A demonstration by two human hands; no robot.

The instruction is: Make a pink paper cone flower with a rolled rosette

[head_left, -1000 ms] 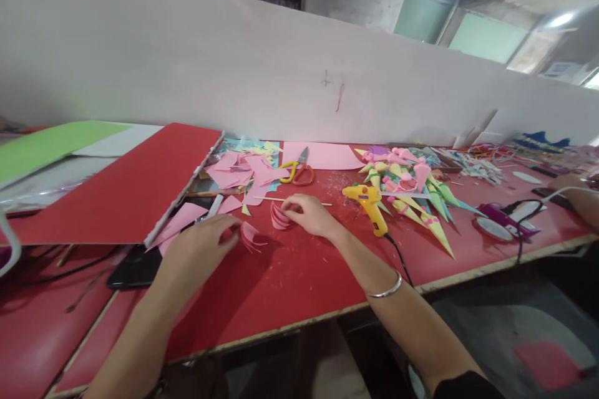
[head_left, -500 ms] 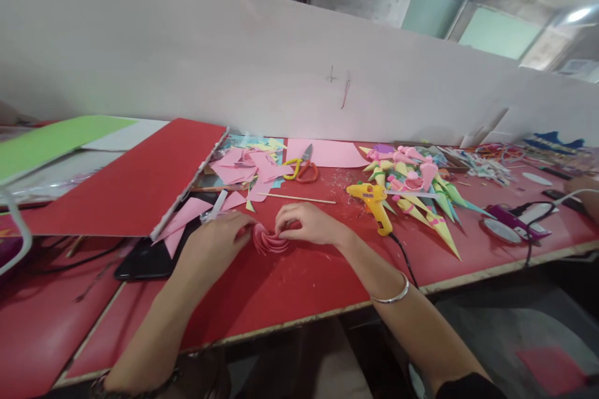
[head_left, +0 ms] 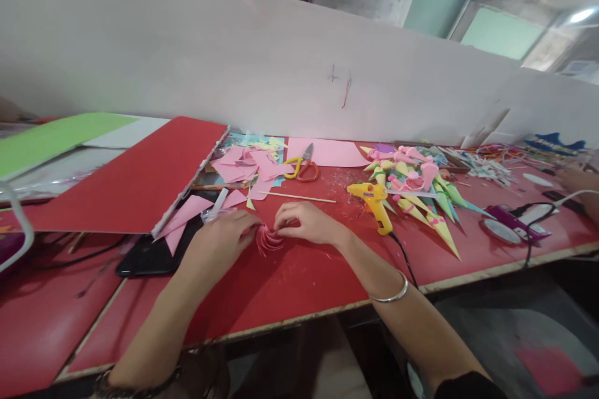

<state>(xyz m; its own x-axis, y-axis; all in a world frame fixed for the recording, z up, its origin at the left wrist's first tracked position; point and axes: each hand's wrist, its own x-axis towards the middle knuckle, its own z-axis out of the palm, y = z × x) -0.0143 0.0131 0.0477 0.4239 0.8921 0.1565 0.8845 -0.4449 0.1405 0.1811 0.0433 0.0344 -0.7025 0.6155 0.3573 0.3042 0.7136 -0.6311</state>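
Head view: the left hand has its fingers curled, thumb and fingertips pinching one side of a curved pink paper piece cut into thin, drooping strips. Opposite, the right hand arches loosely, its fingertips gripping the other side. The piece sits between both hands, just above or on the smooth red tabletop; which, I cannot tell. Beyond the fingers lies a slender, pale stick, then flat, angular pink scraps and scissors with yellow and orange handles. Rightward rest a yellow plastic glue gun and pointed paper cones.
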